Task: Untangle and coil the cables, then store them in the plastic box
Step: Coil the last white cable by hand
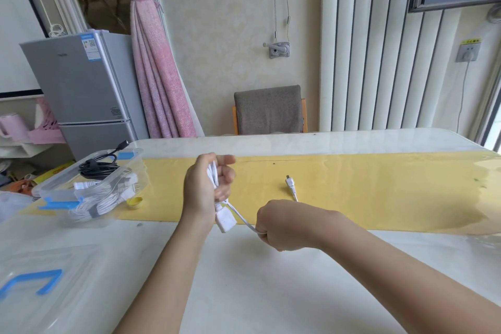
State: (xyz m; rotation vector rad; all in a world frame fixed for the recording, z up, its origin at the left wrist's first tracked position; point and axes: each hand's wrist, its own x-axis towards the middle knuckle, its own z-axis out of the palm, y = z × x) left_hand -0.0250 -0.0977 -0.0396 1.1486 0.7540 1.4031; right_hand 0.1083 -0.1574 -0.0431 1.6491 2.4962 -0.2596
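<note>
- the person is in the middle of coiling: the left hand is raised over the table, with its fingers curled round a few loops of the white cable.
- the cable's blocky socket end hangs just below that hand, against the wrist.
- the right hand is a closed fist clamped on the same cable, with a short taut run between the two hands.
- the far end, the plug, lies loose on the yellow mat just beyond the right hand. i'd say only a little slack is left to wind.
- the plastic box stands open to the left, at the mat's end. a black cable bundle and white coiled cables are already inside, so the job looks well along.
- its lid lies nearer, at the table's left corner.
- the next move, as i judge it, calls for the right hand to bring its length up and over the left hand's loops, letting the plug trail in without snagging.
- the loops need a firm hold or they may spring apart before reaching the box.
</note>
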